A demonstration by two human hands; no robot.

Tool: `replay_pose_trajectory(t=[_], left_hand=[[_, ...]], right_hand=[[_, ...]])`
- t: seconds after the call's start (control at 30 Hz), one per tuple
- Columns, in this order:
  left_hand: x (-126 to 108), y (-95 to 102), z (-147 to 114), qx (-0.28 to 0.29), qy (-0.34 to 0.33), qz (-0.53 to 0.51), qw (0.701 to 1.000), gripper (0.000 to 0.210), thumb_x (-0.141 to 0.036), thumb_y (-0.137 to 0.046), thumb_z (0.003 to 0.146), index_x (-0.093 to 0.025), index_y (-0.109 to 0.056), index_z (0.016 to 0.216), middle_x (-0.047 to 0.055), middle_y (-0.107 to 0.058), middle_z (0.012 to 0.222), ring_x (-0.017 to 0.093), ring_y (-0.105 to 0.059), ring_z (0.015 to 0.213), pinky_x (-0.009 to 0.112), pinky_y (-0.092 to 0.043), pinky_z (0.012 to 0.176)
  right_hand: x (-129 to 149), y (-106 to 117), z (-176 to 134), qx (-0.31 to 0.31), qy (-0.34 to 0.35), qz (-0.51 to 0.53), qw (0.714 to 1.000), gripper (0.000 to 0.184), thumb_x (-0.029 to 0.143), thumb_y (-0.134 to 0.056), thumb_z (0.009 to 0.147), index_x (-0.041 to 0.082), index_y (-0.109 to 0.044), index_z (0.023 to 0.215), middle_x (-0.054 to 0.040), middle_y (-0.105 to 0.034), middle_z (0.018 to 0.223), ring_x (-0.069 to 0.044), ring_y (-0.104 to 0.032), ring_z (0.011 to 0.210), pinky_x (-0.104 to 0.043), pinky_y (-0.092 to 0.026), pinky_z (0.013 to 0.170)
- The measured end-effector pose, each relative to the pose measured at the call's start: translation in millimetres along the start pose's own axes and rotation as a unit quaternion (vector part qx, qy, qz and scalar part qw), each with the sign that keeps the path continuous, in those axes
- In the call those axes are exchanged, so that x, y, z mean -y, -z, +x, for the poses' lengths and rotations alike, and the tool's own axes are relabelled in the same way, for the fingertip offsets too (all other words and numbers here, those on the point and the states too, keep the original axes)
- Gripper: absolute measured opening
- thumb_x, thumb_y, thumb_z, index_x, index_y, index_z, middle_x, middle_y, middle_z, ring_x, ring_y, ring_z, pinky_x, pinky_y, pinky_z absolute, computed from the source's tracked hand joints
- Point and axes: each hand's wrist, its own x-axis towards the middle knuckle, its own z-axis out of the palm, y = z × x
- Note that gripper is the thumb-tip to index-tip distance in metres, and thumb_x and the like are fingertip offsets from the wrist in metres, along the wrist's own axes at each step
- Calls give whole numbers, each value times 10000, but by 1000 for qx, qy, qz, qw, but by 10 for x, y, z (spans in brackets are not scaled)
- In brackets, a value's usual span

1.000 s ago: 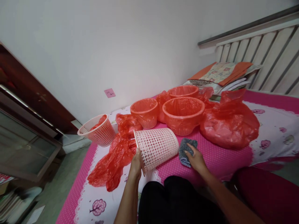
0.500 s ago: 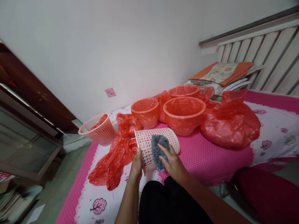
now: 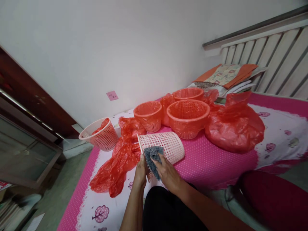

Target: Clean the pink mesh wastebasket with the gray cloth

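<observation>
A pale pink plastic wastebasket (image 3: 173, 146) with a perforated wall lies on its side in front of me, its rim toward the left. My left hand (image 3: 140, 173) grips that rim from below. With fingers pressed down, my right hand (image 3: 167, 172) holds a fuzzy grey cloth (image 3: 151, 158) against the basket's outer wall, close to the rim. Beside my left hand, a loose red plastic bag (image 3: 115, 171) is spread over the bed cover.
Behind are red-lined baskets (image 3: 188, 123) and a stuffed red bag (image 3: 234, 128). Another pink basket (image 3: 106, 136) stands left, a red bag inside. Folded textiles (image 3: 226, 75) are stacked before the radiator (image 3: 269, 61). A dark red stool (image 3: 271, 199) is at right.
My right hand has slid the grey cloth leftward along the basket wall, from its middle toward the rim. The basket and my left hand's grip stay nearly the same.
</observation>
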Motion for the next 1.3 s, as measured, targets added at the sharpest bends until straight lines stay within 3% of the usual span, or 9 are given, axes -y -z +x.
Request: replay_pose_trajectory(t=[0.1,0.3,0.43,0.73,0.87,0.97,1.1,1.17,1.3], left_hand=[[-27,-35,-5,0,6,-7,1000,682,-727,-598,929,-104,-802,1117,218,-845,1117,380,-762,1187,556,-549,1117],[-22,-73,-21,-3,3,-9,1000,695,-708,-538,968,-80,-790,1126,241,-837,1135,398,-733,1248,590,-523,1151],[-20,-83,-55,-11,-11,9,1000,706,-732,-571,940,-88,-791,1128,237,-832,1159,410,-717,1269,595,-501,1169],[-3,-55,-51,-58,-68,76,993,704,-806,-636,837,-123,-787,913,199,-831,982,406,-755,1091,553,-549,1070],[46,-15,-169,-127,-113,81,982,671,-747,-528,929,-156,-707,1193,163,-794,1148,333,-741,1119,503,-557,1047],[251,68,-411,-200,-143,112,963,625,-669,-458,985,-159,-634,1299,185,-760,1233,321,-730,1151,527,-549,1057],[852,226,-819,-240,-148,205,937,526,-559,-502,995,-203,-606,1369,176,-669,1460,319,-598,1402,496,-464,1181],[1215,296,-981,-240,-124,232,934,524,-534,-509,991,-195,-609,1378,179,-686,1435,316,-630,1363,483,-501,1146],[1761,374,-1111,-175,-138,283,933,456,-480,-455,1017,-189,-704,1266,154,-785,1239,298,-730,1187,481,-546,1091]], right_hand=[[-252,54,-40,-20,-25,-7,999,779,-31,-462,937,319,-439,1633,-162,-478,1617,-345,-513,1492,-572,-514,1175],[-864,194,-202,-60,-115,-13,991,745,60,-505,953,350,-432,1635,-125,-418,1662,-358,-381,1578,-591,-488,1192],[-1176,308,-330,-74,-172,-14,982,686,112,-515,944,271,-472,1611,-173,-386,1664,-375,-453,1530,-592,-482,1189],[-1475,502,-530,-79,-268,-23,960,654,188,-597,900,255,-545,1548,-174,-484,1562,-373,-517,1471,-561,-535,1128],[-1543,543,-570,-82,-282,0,956,623,231,-620,868,217,-595,1490,-185,-552,1482,-369,-590,1391,-558,-527,1132],[-1572,551,-592,-78,-286,12,955,609,278,-616,871,185,-612,1473,-181,-615,1371,-353,-646,1312,-543,-510,1150],[-1550,521,-608,-110,-291,46,949,634,351,-636,847,192,-640,1460,-178,-629,1359,-364,-656,1289,-549,-509,1150],[-1510,493,-622,-127,-297,78,943,644,385,-653,828,194,-661,1443,-179,-657,1338,-374,-677,1248,-569,-526,1125],[-1354,408,-694,-146,-331,167,917,646,438,-707,786,205,-705,1389,-158,-744,1271,-371,-724,1178,-570,-562,1074]])
